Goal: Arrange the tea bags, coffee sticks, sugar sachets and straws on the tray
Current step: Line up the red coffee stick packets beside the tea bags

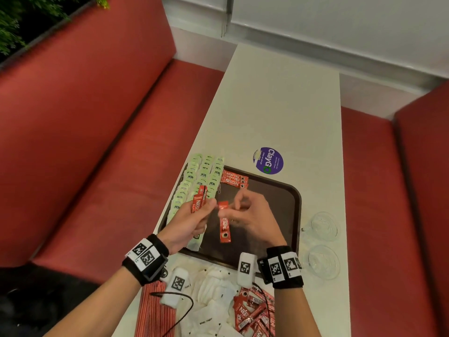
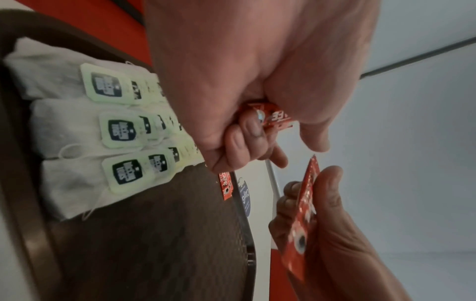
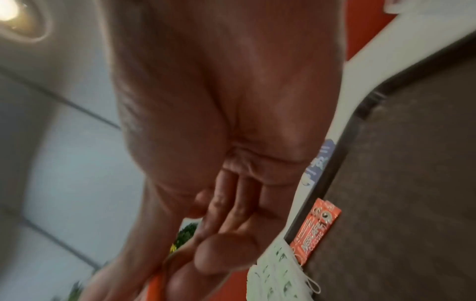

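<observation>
Over the brown tray (image 1: 279, 190) my left hand (image 1: 204, 210) grips a small bundle of red coffee sticks (image 1: 199, 200); the left wrist view shows the fingers curled round that bundle (image 2: 270, 116). Beside it my right hand (image 1: 233, 210) pinches the top of a single coffee stick (image 1: 224, 224), which hangs down over the tray. Rows of green-tagged tea bags (image 1: 201, 181) cover the tray's left side. A few coffee sticks (image 1: 234, 178) lie side by side at its far edge, also seen as placed sticks (image 3: 315, 228) in the right wrist view.
On the white table near me lie red-striped straws (image 1: 155, 310), white sugar sachets (image 1: 213, 300) and a heap of loose coffee sticks (image 1: 255, 312). Two clear glass cups (image 1: 324, 226) stand right of the tray. A purple sticker (image 1: 268, 160) lies beyond it. Red benches flank the table.
</observation>
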`<state>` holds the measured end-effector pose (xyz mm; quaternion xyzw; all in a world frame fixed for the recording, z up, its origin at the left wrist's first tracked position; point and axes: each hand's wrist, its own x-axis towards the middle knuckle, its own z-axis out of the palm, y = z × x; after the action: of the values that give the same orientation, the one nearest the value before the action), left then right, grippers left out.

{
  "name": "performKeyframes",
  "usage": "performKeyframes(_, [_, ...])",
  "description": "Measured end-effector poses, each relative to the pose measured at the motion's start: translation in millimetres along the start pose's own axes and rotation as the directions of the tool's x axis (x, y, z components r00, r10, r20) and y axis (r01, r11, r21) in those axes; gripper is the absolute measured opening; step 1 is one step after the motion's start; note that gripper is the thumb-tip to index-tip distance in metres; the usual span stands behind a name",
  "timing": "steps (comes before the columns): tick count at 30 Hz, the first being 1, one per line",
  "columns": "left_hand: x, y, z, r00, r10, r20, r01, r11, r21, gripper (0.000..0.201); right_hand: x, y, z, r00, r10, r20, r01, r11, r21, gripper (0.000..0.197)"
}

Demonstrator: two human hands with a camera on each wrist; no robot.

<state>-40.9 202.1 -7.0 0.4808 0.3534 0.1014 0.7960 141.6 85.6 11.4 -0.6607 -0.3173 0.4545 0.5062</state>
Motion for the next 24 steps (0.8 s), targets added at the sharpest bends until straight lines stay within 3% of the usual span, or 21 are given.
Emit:
performKeyframes(2, [1, 5, 2, 1.0, 0.014, -0.013, -0.013, 0.998, 0.068, 0.037, -2, -2, 1, 0.997, 0.001, 0.076, 0.006, 0.996, -0.092, 0.051])
performKeyframes(5, [4, 12, 7, 0.989, 0.093, -0.111, -0.071, 0.98, 0.186, 0.032, -1, 1, 1, 1.0, 0.004, 0.023, -0.001, 0.995, -0.101, 0.049])
performKeyframes(9, [6, 23, 18, 0.926, 0.193, -0.326, -0.135, 0.972, 0.191, 0.023, -4, 13, 2, 0.998, 0.065, 0.014, -0.066, 0.995, 0.074, 0.039])
performKeyframes(12, [6, 27, 25, 0.895, 0.209, -0.394, -0.157, 0.975, 0.16, 0.02, -5, 25, 0, 0.994, 0.066, -0.085, -0.045, 0.974, 0.224, 0.027])
performKeyframes(16, [5, 18, 29, 0.899, 0.16, -0.409, -0.133, 0.987, 0.096, 0.023, 2, 36, -9, 0.973, 0.076, -0.218, 0.0, 0.944, 0.33, 0.021])
performKeyframes(19, [10, 4, 19, 0.928, 0.045, -0.37, -0.045, 0.999, 0.011, 0.018, 14, 41, -20, 0.96, 0.068, -0.273, 0.009, 0.962, 0.272, 0.024])
performKeyframes(24, [10, -10, 2, 0.972, -0.083, -0.222, 0.057, 0.991, -0.119, 0.016, 49, 68, -32, 0.799, 0.069, -0.597, -0.112, 0.993, -0.035, 0.021])
